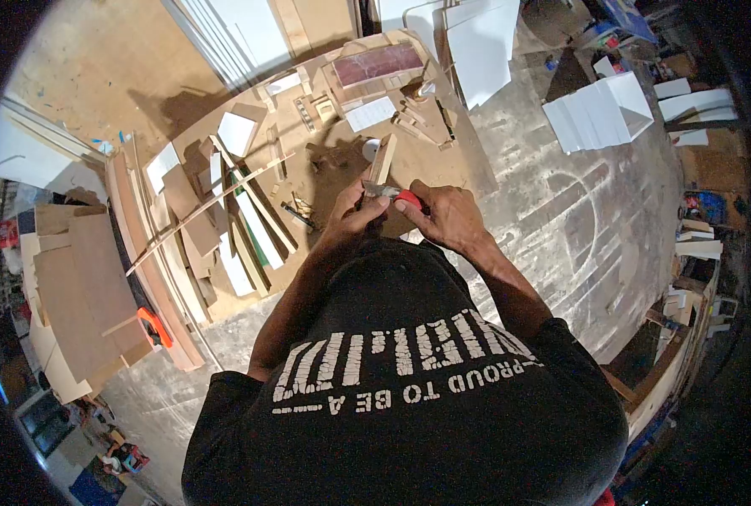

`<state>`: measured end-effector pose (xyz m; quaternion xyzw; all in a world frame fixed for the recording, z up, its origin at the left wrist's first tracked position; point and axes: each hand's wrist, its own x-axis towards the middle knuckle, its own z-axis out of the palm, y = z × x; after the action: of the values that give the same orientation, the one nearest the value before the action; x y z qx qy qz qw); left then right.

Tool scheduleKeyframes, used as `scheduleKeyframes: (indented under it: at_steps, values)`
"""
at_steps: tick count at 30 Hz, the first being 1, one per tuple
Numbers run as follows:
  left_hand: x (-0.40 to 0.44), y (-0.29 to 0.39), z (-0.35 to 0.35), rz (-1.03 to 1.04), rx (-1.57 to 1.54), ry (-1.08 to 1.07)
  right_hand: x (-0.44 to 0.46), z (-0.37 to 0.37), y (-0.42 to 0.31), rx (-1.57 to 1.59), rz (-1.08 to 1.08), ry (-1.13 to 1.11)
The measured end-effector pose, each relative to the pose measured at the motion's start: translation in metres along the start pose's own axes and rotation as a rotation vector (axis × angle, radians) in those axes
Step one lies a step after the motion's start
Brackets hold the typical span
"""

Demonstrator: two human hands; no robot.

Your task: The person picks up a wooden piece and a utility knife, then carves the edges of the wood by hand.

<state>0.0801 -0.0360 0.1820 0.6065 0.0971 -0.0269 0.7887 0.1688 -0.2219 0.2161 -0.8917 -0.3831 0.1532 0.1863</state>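
My right hand (449, 218) is closed round the red handle (407, 199) of a small tool. The tool's grey metal part (379, 191) reaches left to my left hand (360, 207), whose thumb and fingers are pressed together there. A narrow light wood strip (384, 157) stands out beyond my left hand, by the metal part. A round whitish piece (372, 149) lies beside the strip. My fingers hide where the tool and the strip meet.
The brown worktable (329, 173) in front bears wood offcuts, a dark red panel (377, 66) and a white sheet (370, 115). Long strips (259, 228) lie at the left. An orange tool (153, 327) is at the lower left. White panels (599, 114) stand on the floor at the right.
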Motion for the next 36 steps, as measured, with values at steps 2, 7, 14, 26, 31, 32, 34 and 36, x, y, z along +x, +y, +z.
scheduleKeyframes:
  at_steps: [2,7,14,26,31,32,34,36]
  values:
    - [-0.002,0.006,0.005,-0.001,-0.006,0.022,-0.001,0.0,0.0,0.005,-0.008,0.008]
    - [-0.004,0.005,0.001,-0.049,-0.001,0.001,-0.001,0.002,0.0,-0.002,-0.052,0.071]
    - [0.0,-0.012,0.004,0.079,0.023,0.07,0.0,0.0,-0.004,-0.035,-0.034,0.087]
    - [0.004,-0.018,-0.006,-0.026,0.232,0.087,0.02,0.004,0.036,0.132,0.319,0.229]
    - [0.015,-0.019,-0.023,0.028,0.381,-0.154,0.032,0.024,0.055,0.72,0.181,0.238]
    - [0.015,-0.018,-0.027,-0.031,0.258,-0.146,0.034,0.023,0.053,0.751,0.176,0.174]
    - [0.017,-0.013,-0.035,-0.14,0.008,-0.123,0.03,0.017,0.041,0.933,0.282,0.076]
    - [0.015,-0.006,-0.043,-0.19,-0.047,-0.099,0.023,0.021,0.038,0.989,0.353,0.026]
